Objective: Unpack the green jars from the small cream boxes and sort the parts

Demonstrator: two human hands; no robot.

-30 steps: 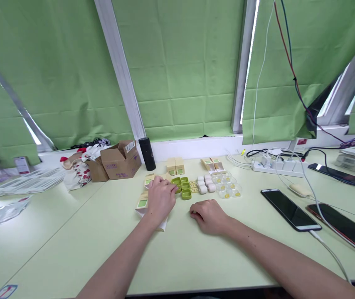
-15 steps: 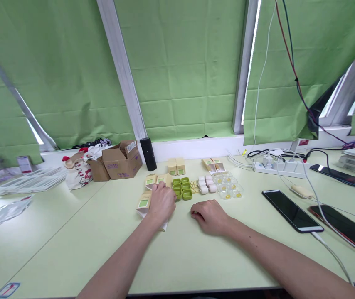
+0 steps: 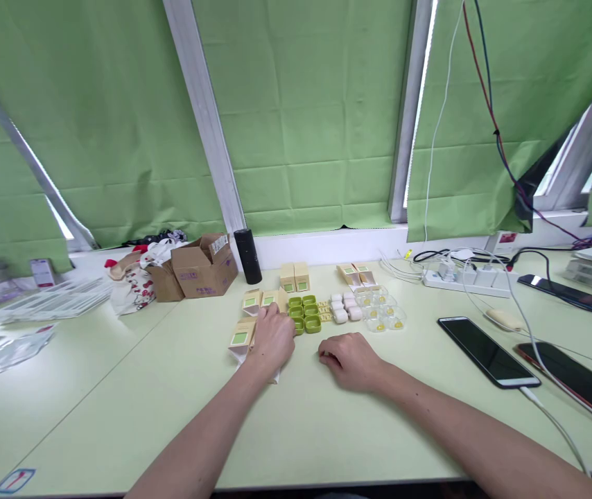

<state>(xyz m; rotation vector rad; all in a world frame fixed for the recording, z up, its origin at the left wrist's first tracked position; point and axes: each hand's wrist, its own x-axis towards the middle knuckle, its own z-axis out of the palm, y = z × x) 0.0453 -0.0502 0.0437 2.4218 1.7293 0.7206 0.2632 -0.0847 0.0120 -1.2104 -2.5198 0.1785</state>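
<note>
My left hand (image 3: 274, 341) reaches over a cluster of small cream cartons with green windows, its fingers bent down and their tips hidden. One carton (image 3: 240, 339) stands just left of it, and another (image 3: 271, 299) sits beyond the knuckles. Its thumb side is against or very near the small green square containers (image 3: 303, 313). My right hand (image 3: 351, 362) rests on the table with fingers curled in, and nothing shows in them. Right of the green containers are small yellow patterned pieces (image 3: 324, 310), pale pink-white rounded blocks (image 3: 345, 307) and clear cups with yellow bits (image 3: 383, 312).
More cartons stand behind at the middle (image 3: 294, 277) and right (image 3: 358, 275). A black cylinder (image 3: 247, 256) and cardboard box (image 3: 204, 266) are back left. At right lie a phone (image 3: 486, 350) on a cable, another dark phone (image 3: 577, 381) and a power strip (image 3: 467, 280).
Almost nothing differs. My left hand has shifted very slightly to the right beside the cartons; my right hand stays where it was.
</note>
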